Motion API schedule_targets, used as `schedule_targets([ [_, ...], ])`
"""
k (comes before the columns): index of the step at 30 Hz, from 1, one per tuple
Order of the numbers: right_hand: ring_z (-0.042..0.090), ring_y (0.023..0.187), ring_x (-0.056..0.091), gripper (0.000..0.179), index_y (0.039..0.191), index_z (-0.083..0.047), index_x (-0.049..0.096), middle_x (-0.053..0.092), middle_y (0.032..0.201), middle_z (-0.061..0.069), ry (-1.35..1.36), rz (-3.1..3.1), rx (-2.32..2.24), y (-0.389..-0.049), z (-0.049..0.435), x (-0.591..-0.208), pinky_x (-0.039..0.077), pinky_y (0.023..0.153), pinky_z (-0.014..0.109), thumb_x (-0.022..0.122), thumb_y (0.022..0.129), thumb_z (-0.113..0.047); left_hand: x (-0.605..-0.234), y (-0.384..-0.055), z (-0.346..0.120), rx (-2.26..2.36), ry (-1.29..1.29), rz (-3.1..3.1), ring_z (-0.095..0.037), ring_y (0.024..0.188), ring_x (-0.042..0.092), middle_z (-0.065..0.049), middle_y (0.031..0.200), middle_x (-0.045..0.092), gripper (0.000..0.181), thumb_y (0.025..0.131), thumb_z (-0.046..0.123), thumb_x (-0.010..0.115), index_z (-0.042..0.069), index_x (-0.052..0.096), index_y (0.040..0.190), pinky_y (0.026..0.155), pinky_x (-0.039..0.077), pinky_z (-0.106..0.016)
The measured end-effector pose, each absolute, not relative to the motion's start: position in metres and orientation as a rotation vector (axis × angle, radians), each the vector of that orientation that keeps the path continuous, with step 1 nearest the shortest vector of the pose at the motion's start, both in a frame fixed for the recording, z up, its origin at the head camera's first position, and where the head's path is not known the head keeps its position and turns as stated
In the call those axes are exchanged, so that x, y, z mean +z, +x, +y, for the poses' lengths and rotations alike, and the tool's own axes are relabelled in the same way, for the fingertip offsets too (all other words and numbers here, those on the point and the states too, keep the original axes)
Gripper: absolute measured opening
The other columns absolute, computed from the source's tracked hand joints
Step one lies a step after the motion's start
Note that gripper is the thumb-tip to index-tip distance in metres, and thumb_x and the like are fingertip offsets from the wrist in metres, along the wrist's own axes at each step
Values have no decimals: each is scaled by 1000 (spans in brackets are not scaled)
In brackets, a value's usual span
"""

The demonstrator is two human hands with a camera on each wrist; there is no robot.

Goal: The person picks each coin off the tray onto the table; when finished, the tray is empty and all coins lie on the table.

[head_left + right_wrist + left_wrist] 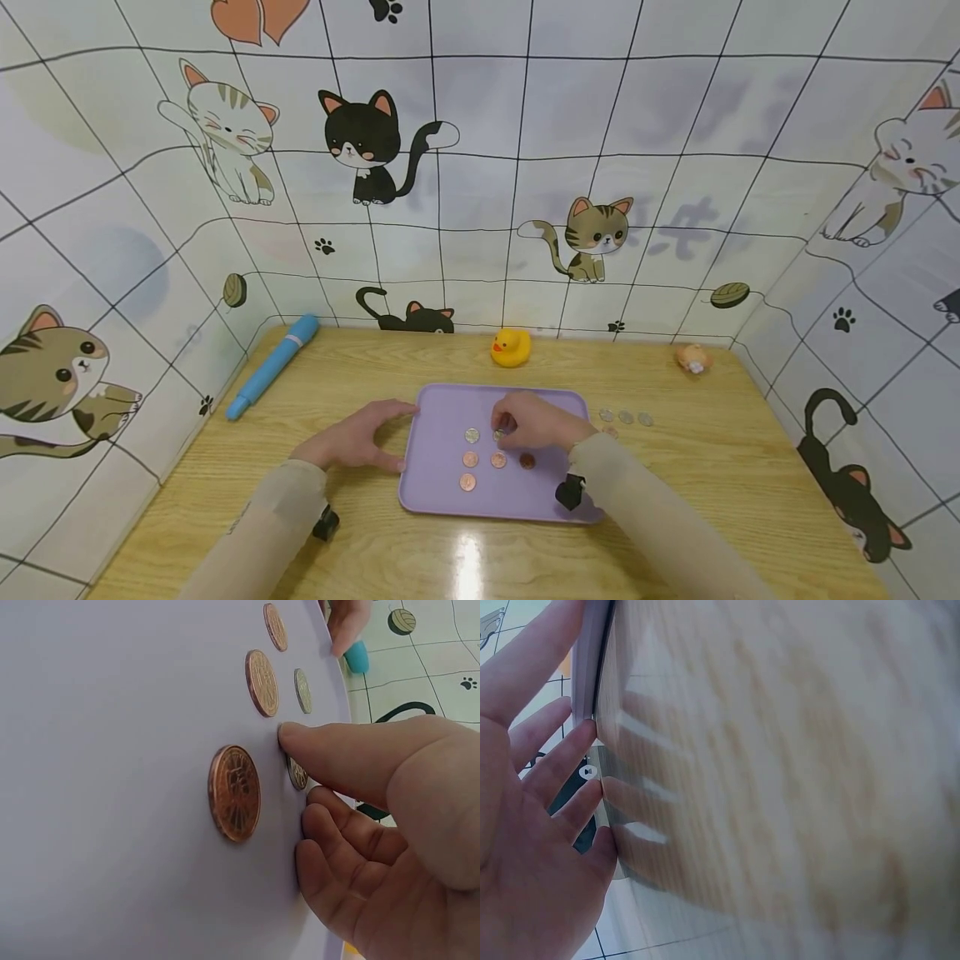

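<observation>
A lilac tray (442, 496) lies on the wooden table with several coins on it. My right hand (531, 421) is over its upper middle; thumb and fingertips are at a silver coin (298, 774), pinching it low against the tray. Left of that coin is another silver coin (472, 435). Below them sit copper coins (470, 459) and a darker brown coin (527, 461). My left hand (358, 435) is at the tray's left edge, thumb and fingers spread and touching the rim. In the left wrist view, its fingers look nearly straight.
Right of the tray, several silver coins (626, 417) and a copper coin (611, 432) lie on the table. A yellow rubber duck (511, 347) stands behind it. A blue stick (273, 367) lies at the left, a small orange-and-white figure (693, 358) at the back right. Cat-print walls surround the table.
</observation>
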State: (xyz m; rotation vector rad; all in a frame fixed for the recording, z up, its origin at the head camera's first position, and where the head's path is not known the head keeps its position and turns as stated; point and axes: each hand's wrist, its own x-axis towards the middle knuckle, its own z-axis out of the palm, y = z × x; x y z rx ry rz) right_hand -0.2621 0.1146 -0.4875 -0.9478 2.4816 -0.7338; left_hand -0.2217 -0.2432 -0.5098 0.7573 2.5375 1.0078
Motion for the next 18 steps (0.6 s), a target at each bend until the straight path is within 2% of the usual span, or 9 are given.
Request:
schedule_targets([
  [10, 15, 85, 58, 17, 91, -13, 69, 65, 87, -4, -914, 2502, -663, -259, 110, -481, 53, 82, 33, 85, 88, -10, -510, -222, -243, 1012, 782, 2543, -46, 150, 35, -18, 161, 44, 92, 80, 39, 93, 9, 49, 156, 123, 24, -70],
  [18, 13, 81, 54, 18, 88, -15, 67, 60, 82, -6, -950, 2540, -559, -261, 107, -486, 49, 78, 30, 85, 90, -12, -507, -221, -243, 1037, 772, 2527, -46, 150, 35, -19, 161, 44, 92, 80, 36, 93, 8, 49, 156, 123, 23, -70],
])
